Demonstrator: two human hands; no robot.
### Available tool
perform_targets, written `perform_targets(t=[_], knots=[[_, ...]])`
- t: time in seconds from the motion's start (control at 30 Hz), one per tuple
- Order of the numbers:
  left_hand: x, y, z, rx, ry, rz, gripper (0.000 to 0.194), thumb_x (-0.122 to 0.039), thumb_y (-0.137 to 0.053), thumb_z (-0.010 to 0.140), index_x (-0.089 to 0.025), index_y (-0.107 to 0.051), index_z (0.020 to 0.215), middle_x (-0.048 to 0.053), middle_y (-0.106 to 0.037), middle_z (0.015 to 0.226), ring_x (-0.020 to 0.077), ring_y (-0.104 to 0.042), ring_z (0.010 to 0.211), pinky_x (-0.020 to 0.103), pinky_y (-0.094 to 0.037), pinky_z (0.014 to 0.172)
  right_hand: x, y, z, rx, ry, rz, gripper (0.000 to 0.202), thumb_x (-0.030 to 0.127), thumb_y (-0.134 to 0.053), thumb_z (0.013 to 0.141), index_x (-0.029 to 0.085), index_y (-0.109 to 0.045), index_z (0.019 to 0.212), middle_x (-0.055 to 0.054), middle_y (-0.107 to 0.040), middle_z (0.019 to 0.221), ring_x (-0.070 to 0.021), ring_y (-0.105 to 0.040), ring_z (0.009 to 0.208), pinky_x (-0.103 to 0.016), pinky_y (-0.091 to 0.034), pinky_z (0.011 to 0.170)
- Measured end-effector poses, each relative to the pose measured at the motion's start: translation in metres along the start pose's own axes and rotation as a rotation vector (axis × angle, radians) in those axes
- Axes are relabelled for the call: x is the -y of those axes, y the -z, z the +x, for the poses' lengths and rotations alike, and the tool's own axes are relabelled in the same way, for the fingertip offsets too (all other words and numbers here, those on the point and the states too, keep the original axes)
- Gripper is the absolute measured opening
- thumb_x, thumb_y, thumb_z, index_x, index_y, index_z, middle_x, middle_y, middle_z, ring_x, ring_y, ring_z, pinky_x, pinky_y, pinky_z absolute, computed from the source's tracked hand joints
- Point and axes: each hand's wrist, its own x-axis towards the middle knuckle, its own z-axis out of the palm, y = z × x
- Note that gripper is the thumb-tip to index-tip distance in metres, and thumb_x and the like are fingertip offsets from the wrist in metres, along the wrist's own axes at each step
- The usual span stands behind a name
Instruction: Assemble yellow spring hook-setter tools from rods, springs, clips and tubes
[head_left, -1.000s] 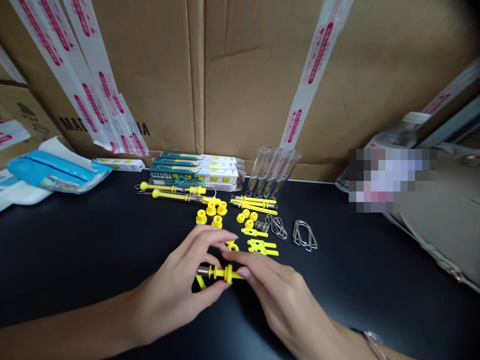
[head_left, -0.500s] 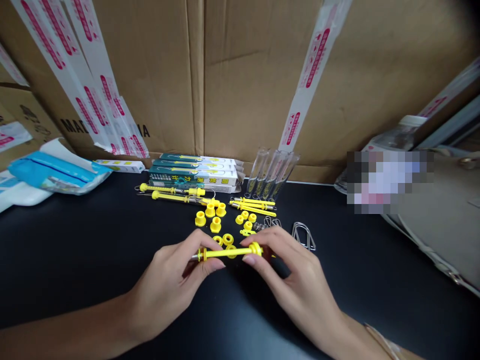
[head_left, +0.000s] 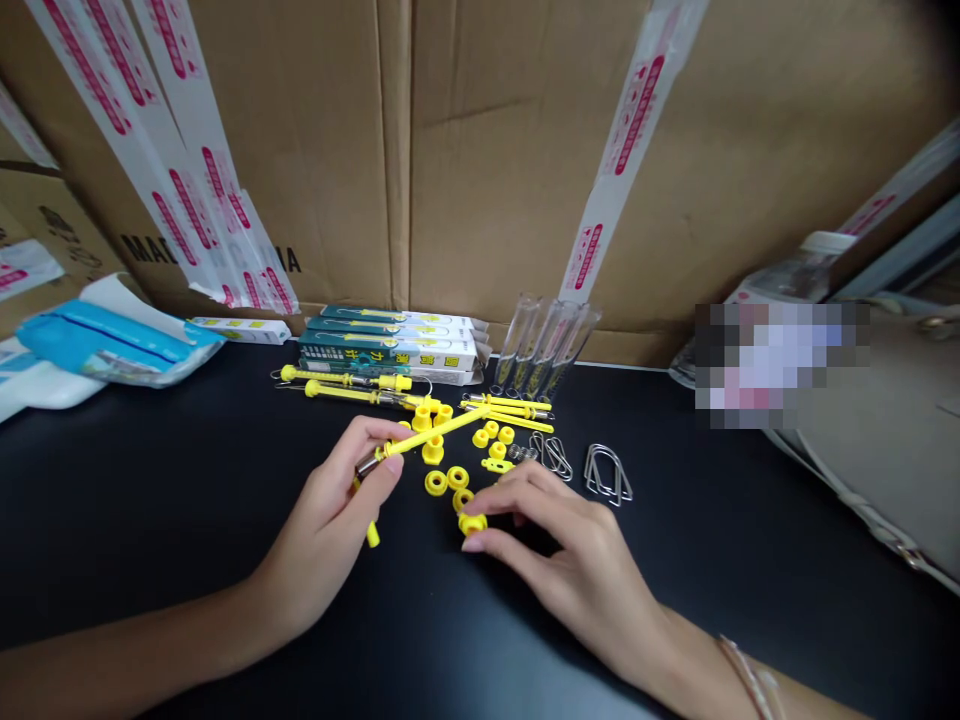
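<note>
My left hand (head_left: 334,510) pinches a yellow rod (head_left: 442,430) with a metal end, tilted up to the right over the loose parts. A short yellow piece (head_left: 373,534) sticks out below its fingers. Between thumb and fingertips, my right hand (head_left: 559,530) grips a yellow flanged cap (head_left: 472,524), apart from the rod. Close by on the black table lie yellow rings (head_left: 436,483), yellow caps (head_left: 433,450), small yellow bushings (head_left: 497,451) and coil springs (head_left: 523,453).
Behind are assembled yellow scales (head_left: 337,392), stacked boxes (head_left: 386,350), clear tubes (head_left: 536,345) and yellow rods (head_left: 517,420). Metal hooks (head_left: 607,473) lie right. A blue packet (head_left: 120,335) is far left; a bottle (head_left: 795,270) and bag (head_left: 885,430) are right.
The yellow cap has come away from the rod's right end and moved down-left with my right hand. My left hand has tilted the rod upward, its right end now higher.
</note>
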Motion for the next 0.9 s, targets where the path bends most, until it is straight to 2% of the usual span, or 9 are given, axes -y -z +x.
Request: perform_targets(t=[0.13, 0.2, 0.3, 0.37, 0.47, 0.53, 0.73, 0.8, 0.9], knots=[[0.001, -0.002, 0.002, 0.031, -0.002, -0.048, 0.024, -0.044, -0.051, 0.096, -0.024, -0.052, 0.109, -0.005, -0.051, 0.072, 0.0105, -0.041, 0.056, 0.021, -0.030, 0.046, 0.001, -0.005, 0.003, 0.033, 0.146, -0.201, 0.011, 0.026, -0.072, 0.090, 0.025, -0.074, 0.101, -0.006, -0.063, 0.104, -0.0214, -0.055, 0.096, -0.037, -0.050, 0.086], [0.000, -0.003, 0.002, 0.067, -0.010, -0.068, 0.024, -0.044, -0.052, 0.096, -0.023, -0.049, 0.107, -0.006, -0.051, 0.067, 0.0101, -0.041, 0.053, 0.021, -0.029, 0.046, 0.000, -0.008, 0.004, 0.029, 0.142, -0.308, 0.014, 0.026, -0.069, 0.092, 0.027, -0.075, 0.105, -0.008, -0.058, 0.107, -0.0235, -0.052, 0.099, -0.040, -0.050, 0.087], [-0.002, -0.003, 0.001, 0.088, -0.026, -0.067, 0.020, -0.041, -0.053, 0.096, -0.022, -0.048, 0.100, -0.007, -0.051, 0.062, 0.0089, -0.041, 0.051, 0.021, -0.027, 0.046, -0.001, -0.010, 0.003, 0.066, 0.124, -0.387, 0.027, 0.026, -0.065, 0.094, 0.026, -0.069, 0.121, -0.010, -0.057, 0.110, -0.0245, -0.051, 0.099, -0.042, -0.051, 0.087], [-0.003, -0.003, 0.000, 0.084, -0.039, -0.061, 0.019, -0.039, -0.054, 0.095, -0.021, -0.048, 0.097, -0.008, -0.052, 0.061, 0.0089, -0.043, 0.052, 0.021, -0.029, 0.047, 0.001, -0.008, 0.002, 0.052, 0.142, -0.389, 0.028, 0.028, -0.065, 0.095, 0.021, -0.067, 0.122, -0.011, -0.058, 0.108, -0.0242, -0.052, 0.097, -0.042, -0.052, 0.085], [-0.001, -0.003, -0.001, 0.078, -0.044, -0.060, 0.020, -0.039, -0.059, 0.093, -0.022, -0.048, 0.097, -0.008, -0.055, 0.063, 0.0088, -0.046, 0.052, 0.022, -0.031, 0.048, 0.004, -0.006, -0.001, -0.006, 0.205, -0.363, 0.013, 0.028, -0.065, 0.095, 0.019, -0.071, 0.102, -0.009, -0.062, 0.096, -0.0219, -0.052, 0.088, -0.040, -0.052, 0.081], [0.000, -0.003, -0.001, 0.079, -0.038, -0.063, 0.020, -0.038, -0.060, 0.093, -0.023, -0.048, 0.098, -0.008, -0.058, 0.066, 0.0083, -0.046, 0.051, 0.022, -0.031, 0.048, 0.006, -0.005, -0.002, 0.002, 0.243, -0.352, 0.010, 0.024, -0.065, 0.095, 0.019, -0.073, 0.097, -0.007, -0.063, 0.090, -0.0206, -0.052, 0.083, -0.039, -0.052, 0.078], [0.002, -0.002, 0.000, 0.089, -0.049, -0.052, 0.021, -0.040, -0.064, 0.091, -0.022, -0.057, 0.099, -0.003, -0.065, 0.076, 0.0100, -0.054, 0.056, 0.023, -0.035, 0.050, 0.006, -0.007, -0.002, 0.102, 0.216, -0.375, 0.026, 0.024, -0.058, 0.099, 0.014, -0.067, 0.120, -0.009, -0.059, 0.087, -0.0215, -0.052, 0.080, -0.036, -0.054, 0.069], [0.002, -0.002, 0.000, 0.096, -0.069, -0.037, 0.020, -0.040, -0.064, 0.092, -0.021, -0.061, 0.098, -0.001, -0.067, 0.083, 0.0125, -0.060, 0.067, 0.023, -0.041, 0.056, 0.007, -0.005, -0.003, 0.074, 0.249, -0.385, 0.027, 0.021, -0.058, 0.099, 0.015, -0.064, 0.125, -0.008, -0.059, 0.089, -0.0206, -0.052, 0.081, -0.035, -0.054, 0.072], [0.001, -0.001, 0.000, 0.141, -0.091, -0.033, 0.017, -0.037, -0.065, 0.091, -0.021, -0.065, 0.095, 0.000, -0.069, 0.087, 0.0152, -0.064, 0.080, 0.025, -0.047, 0.070, 0.009, -0.003, -0.005, -0.057, 0.309, -0.428, 0.030, 0.016, -0.062, 0.096, 0.017, -0.061, 0.125, -0.008, -0.059, 0.094, -0.0202, -0.054, 0.085, -0.035, -0.053, 0.076]])
